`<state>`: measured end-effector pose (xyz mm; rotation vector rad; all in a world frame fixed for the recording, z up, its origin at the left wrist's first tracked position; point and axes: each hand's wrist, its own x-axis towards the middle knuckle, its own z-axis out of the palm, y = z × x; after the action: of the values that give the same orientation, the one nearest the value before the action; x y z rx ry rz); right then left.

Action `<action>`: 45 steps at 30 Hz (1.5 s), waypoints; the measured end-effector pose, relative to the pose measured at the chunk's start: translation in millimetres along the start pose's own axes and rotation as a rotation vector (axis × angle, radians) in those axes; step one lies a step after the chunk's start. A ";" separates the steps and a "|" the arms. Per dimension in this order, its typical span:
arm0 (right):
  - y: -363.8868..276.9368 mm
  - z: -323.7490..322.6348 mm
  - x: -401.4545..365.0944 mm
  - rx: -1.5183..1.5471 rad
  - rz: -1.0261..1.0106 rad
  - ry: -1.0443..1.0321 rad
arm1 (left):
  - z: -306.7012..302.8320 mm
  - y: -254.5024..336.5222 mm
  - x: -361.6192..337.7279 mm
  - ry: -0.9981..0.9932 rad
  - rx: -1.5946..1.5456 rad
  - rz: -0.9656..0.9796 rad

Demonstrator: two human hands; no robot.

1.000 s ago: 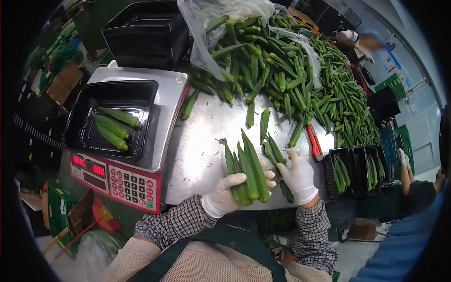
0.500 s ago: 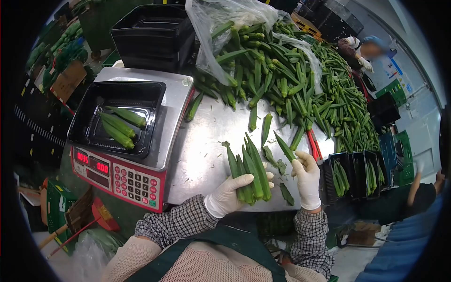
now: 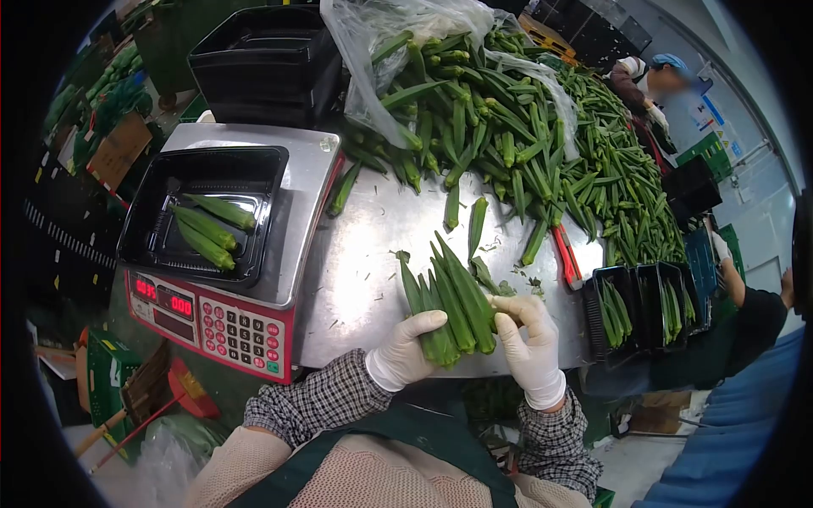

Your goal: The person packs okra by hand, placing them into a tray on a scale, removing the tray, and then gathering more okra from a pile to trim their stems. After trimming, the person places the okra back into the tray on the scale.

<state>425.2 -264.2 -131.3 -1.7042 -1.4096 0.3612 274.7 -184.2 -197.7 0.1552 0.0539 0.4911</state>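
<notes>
My gloved left hand [image 3: 400,354] is closed around a bunch of okra [image 3: 457,313], tips pointing away from me, above the near edge of the metal table. At the right side of the bunch, my gloved right hand [image 3: 533,343] pinches an okra pod by its stem end, against the others. To the left, a black plastic tray [image 3: 275,190] with three okra pods [image 3: 206,239] rests on a red digital scale [image 3: 309,199]. Beyond my hands lie a few loose pods and leaf scraps [image 3: 483,273].
A large okra pile [image 3: 525,144], partly under a clear plastic bag [image 3: 360,80], covers the far table. Stacked black trays [image 3: 262,76] stand behind the scale. A red-handled tool [image 3: 566,254] and filled trays [image 3: 597,330] lie right. Two other people are at the right.
My right hand has brought a single okra pod leftward to the bunch in my left hand. The left hand keeps its hold. A person at the right has reached an arm toward the trays.
</notes>
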 end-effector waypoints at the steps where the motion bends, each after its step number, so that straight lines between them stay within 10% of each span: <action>1: -5.7 -2.3 4.4 -0.077 -0.069 0.032 | 4.4 0.7 0.7 -0.018 0.001 0.004; 11: -21.1 8.9 40.9 -0.303 -0.069 -0.195 | 3.9 -1.4 1.6 0.019 0.166 -0.021; 16: -30.2 -23.8 38.7 0.347 0.433 -0.152 | 10.5 2.1 3.0 -0.088 0.051 0.002; 20: -31.9 -87.6 -1.4 0.424 0.385 -0.041 | 10.2 0.1 4.0 -0.138 -0.068 -0.034; 24: 0.4 -138.5 -35.3 -0.280 0.558 -0.467 | 7.8 0.7 3.4 -0.176 -0.102 -0.048; 37: 120.2 -17.0 84.2 -0.853 0.036 0.152 | 2.4 -1.1 4.9 -0.079 0.017 -0.043; 45: 88.1 -65.5 26.1 0.549 0.586 0.163 | 8.6 -3.5 4.5 -0.063 0.033 -0.059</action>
<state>535.9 -267.1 -152.7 -1.5965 -0.5859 0.8259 281.0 -186.3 -189.9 0.2007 0.0053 0.4260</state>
